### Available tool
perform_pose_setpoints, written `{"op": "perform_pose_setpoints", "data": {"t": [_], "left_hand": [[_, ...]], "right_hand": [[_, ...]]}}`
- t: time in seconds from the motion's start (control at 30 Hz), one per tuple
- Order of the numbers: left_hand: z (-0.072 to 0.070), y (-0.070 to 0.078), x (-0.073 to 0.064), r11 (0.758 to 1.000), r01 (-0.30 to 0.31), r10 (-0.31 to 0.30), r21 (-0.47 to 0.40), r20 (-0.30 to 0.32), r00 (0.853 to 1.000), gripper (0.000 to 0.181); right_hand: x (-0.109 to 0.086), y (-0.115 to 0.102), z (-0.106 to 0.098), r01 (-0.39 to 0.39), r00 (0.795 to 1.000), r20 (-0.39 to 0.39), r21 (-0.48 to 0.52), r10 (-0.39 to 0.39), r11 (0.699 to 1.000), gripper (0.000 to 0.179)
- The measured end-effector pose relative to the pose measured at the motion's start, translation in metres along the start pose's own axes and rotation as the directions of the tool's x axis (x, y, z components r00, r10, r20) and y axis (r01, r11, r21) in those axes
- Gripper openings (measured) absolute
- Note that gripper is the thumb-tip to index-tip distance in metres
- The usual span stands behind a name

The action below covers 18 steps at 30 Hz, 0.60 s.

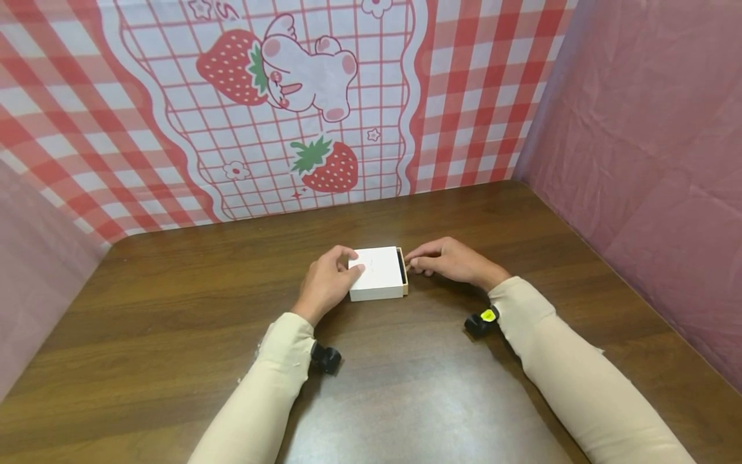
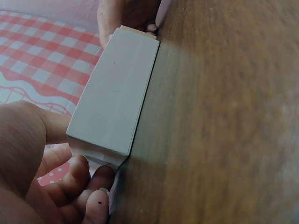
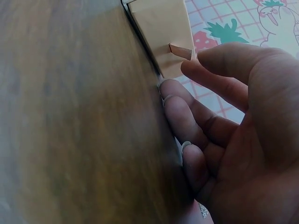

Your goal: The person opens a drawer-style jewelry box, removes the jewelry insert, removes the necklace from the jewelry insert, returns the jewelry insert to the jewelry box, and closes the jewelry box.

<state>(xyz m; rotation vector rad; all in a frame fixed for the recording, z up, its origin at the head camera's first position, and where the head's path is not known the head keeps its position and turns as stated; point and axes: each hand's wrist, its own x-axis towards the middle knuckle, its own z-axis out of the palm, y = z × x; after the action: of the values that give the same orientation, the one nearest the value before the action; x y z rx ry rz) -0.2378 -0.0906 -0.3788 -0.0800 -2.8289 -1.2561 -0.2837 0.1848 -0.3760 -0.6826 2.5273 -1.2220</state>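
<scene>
A flat white box [image 1: 375, 274] lies on the wooden table, its outer sleeve also filling the middle of the left wrist view. Thumb and fingers of my left hand [image 1: 326, 282] grip the sleeve at its left end. From the right end a tan inner drawer [image 1: 405, 280] sticks out a little, with a dark strip showing inside it. My right hand [image 1: 455, 260] pinches a small tan pull tab [image 3: 180, 50] on the drawer's end face between thumb and index finger. Its other fingers are curled beside the tabletop. What the drawer holds is hidden.
The brown wooden table [image 1: 174, 335] carries the box and both forearms. Behind it hangs a red-and-white checked cloth [image 1: 481, 84] with strawberry prints. Pink cloth [image 1: 655, 129] walls stand at both sides. A small black camera [image 1: 327, 358] sits on each wrist.
</scene>
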Motion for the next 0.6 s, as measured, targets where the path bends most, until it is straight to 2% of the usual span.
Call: {"op": "perform_pose_setpoints", "data": {"t": [0.6], "left_hand": [[0.0030, -0.0001, 0.0020, 1.000, 0.001, -0.001, -0.003, -0.001, 1.000, 0.027]], "right_hand": [[-0.0004, -0.0004, 0.0020, 0.016, 1.000, 0.026, -0.035, -0.015, 0.999, 0.030]]}}
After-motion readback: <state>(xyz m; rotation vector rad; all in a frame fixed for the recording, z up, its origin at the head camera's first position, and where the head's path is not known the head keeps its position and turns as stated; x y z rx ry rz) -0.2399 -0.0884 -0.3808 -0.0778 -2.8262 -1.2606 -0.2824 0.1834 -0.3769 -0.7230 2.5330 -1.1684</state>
